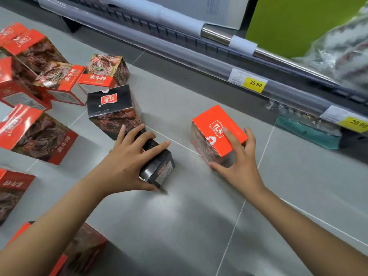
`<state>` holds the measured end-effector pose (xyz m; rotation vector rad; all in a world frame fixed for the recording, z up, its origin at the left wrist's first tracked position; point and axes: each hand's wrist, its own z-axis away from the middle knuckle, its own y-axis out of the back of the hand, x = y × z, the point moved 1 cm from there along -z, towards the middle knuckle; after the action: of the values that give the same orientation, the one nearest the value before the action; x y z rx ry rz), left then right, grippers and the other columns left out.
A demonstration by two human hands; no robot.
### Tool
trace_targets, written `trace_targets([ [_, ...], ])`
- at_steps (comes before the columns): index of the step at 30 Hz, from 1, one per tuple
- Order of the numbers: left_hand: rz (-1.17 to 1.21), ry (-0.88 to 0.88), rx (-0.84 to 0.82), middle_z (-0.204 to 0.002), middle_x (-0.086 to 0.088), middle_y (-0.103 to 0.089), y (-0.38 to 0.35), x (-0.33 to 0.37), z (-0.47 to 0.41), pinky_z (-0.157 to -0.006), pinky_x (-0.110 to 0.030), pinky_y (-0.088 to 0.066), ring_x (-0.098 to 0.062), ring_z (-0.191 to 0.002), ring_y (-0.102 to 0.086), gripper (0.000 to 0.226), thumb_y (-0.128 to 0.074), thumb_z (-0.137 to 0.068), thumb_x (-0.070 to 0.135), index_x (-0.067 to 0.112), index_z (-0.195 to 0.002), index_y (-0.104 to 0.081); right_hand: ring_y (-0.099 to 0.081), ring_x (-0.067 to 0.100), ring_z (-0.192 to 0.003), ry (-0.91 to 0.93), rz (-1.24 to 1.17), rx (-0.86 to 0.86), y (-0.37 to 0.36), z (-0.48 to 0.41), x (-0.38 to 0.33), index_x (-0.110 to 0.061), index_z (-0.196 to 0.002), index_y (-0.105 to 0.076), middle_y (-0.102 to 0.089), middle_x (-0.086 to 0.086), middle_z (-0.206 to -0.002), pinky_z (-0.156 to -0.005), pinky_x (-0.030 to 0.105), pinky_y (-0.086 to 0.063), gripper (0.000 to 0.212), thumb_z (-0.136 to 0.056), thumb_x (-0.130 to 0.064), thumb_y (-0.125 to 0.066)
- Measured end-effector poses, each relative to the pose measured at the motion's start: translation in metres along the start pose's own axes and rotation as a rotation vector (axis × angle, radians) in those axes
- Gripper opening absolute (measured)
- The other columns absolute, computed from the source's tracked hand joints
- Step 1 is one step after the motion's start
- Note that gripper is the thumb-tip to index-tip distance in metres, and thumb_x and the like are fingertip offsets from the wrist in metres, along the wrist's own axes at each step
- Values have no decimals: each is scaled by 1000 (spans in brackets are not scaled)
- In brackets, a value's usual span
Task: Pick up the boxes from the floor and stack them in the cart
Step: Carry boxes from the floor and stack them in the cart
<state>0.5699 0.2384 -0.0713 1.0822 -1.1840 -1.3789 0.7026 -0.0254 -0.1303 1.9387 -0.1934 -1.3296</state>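
— What can't we make out here?

— The cart is not in our view at all. Our left hand (pixel 129 160) covers most of the black box (pixel 157 166), so only its near end with a pale label shows. The red box at the bottom left (pixel 79 250) is cut off by the frame and partly behind our left forearm. The shrink-wrapped goods at the upper right (pixel 344 48) are too blurred to name.

— And the place itself?

— A grey tiled floor (pixel 179 226) with thin pale joints, shiny where light falls on it. Along the top runs a store shelf edge (pixel 179 54) with a clear strip and yellow price tags (pixel 255 84); one reads 35.80, the other is partly cut off at the edge.

— Where are the boxes, and how do we hold them?

— All on the floor. Our left hand lies over the black box, fingers spread across its top and the thumb against its near side. Our right hand (pixel 239 164) grips the orange-red box (pixel 215 130), a finger on the top face and the thumb at the lower corner. A second black box (pixel 113 110) stands just behind the first. The other red boxes (pixel 39 76) are scattered to the left, some tilted against each other.
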Motion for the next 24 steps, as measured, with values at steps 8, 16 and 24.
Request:
trace_targets([
  [8, 66, 88, 127, -122, -12, -51, -6, 10, -13, -93, -53, -34, -40, -119, -44, 101, -55, -59, 85, 26, -140, -45, -38, -8, -118, 1, -115, 161, -21, -2, 1, -32, -136, -38, -31, 3, -126, -97, 2, -29, 91, -64, -10, -88],
  [16, 109, 222, 123, -120, -13, -53, 0, 15, -23, -87, -52, -36, -41, -117, -44, 97, -56, -52, 80, 25, -133, -53, -38, -18, -108, -163, -106, 81, 12, -39, -7, -38, -132, -40, -39, -4, -126, -91, 2, -34, 87, -63, -17, -89],
  [24, 186, 337, -87, -119, -7, -52, 137, 14, -23, -88, -49, -38, -35, -115, -43, 106, -55, -44, 83, 31, -136, -50, -58, 21, -101, -656, -80, -200, 90, -55, -68, -41, -121, -45, -58, 4, -112, -80, 26, -42, 78, -58, -29, -88],
])
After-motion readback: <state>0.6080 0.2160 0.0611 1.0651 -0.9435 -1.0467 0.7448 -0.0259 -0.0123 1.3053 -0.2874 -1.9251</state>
